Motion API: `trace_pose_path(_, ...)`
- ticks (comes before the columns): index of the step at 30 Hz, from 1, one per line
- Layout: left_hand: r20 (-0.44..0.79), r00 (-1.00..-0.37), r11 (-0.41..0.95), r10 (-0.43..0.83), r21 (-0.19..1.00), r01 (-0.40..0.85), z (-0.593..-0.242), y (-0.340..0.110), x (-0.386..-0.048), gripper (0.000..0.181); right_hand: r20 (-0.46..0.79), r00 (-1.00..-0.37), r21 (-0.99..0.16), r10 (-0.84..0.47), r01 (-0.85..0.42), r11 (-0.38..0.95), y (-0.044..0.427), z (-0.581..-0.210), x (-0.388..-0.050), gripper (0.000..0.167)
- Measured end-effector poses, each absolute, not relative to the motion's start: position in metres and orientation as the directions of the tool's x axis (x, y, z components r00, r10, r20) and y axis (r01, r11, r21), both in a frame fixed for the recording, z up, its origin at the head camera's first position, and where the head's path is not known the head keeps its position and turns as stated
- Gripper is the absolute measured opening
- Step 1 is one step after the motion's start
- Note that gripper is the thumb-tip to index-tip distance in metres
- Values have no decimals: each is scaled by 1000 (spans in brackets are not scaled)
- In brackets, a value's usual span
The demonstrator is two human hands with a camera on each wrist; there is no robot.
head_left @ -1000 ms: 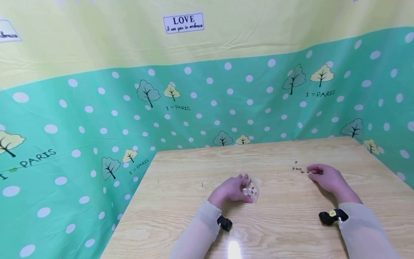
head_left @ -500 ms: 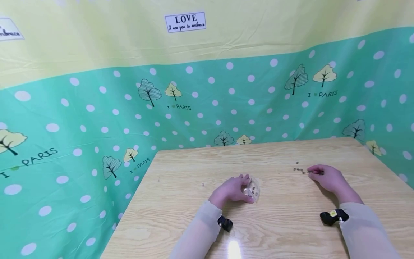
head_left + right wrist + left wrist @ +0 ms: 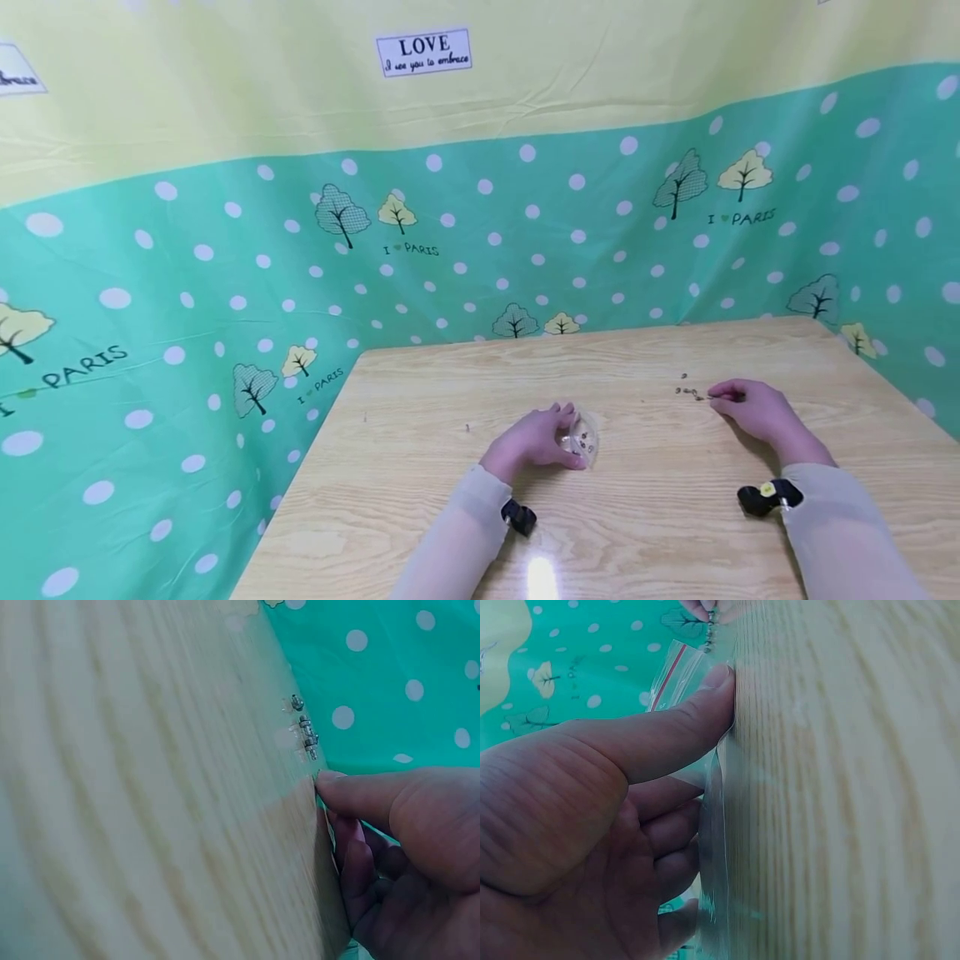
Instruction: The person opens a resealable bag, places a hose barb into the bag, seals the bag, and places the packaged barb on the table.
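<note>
My left hand (image 3: 532, 439) rests on the table and holds a clear plastic bag (image 3: 589, 429) between the thumb and fingers. Several small pieces (image 3: 584, 445) show in the bag. In the left wrist view, my hand (image 3: 592, 817) has its thumb on the bag (image 3: 676, 675), which has a red stripe along one edge. Farther right, my right hand (image 3: 761, 412) pinches at the tabletop beside several small dark pieces (image 3: 686, 391). Metallic pieces (image 3: 306, 727) lie just beyond the thumb tip of that hand (image 3: 420, 840); a tiny item, mostly hidden, is at its fingertips.
The wooden table (image 3: 637, 517) has a small bit (image 3: 467, 428) lying left of my left hand and a tiny speck near the middle. A green and yellow printed curtain (image 3: 450, 292) hangs behind the table and along its sides.
The head view shifts slightly. Both hands stay almost where they were, the left on the bag and the right beside the small pieces.
</note>
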State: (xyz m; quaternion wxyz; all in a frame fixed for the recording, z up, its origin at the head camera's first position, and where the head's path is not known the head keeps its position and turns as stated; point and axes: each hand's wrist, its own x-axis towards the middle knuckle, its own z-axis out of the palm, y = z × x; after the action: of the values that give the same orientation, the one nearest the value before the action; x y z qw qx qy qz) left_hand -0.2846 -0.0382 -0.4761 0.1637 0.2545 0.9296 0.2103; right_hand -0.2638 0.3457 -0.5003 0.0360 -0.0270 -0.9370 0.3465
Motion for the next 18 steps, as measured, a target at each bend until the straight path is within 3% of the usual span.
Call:
trace_pose_path(11, -190, -815, 778, 548, 474, 412, -476, -39, -285, 91, 61, -993, -632, 100, 39, 774, 343, -502, -266, 31)
trace_pose_path(18, -197, -818, 786, 540, 467, 406, -475, -39, -284, 91, 7, -995, -628, 102, 75, 774, 342, -502, -267, 30)
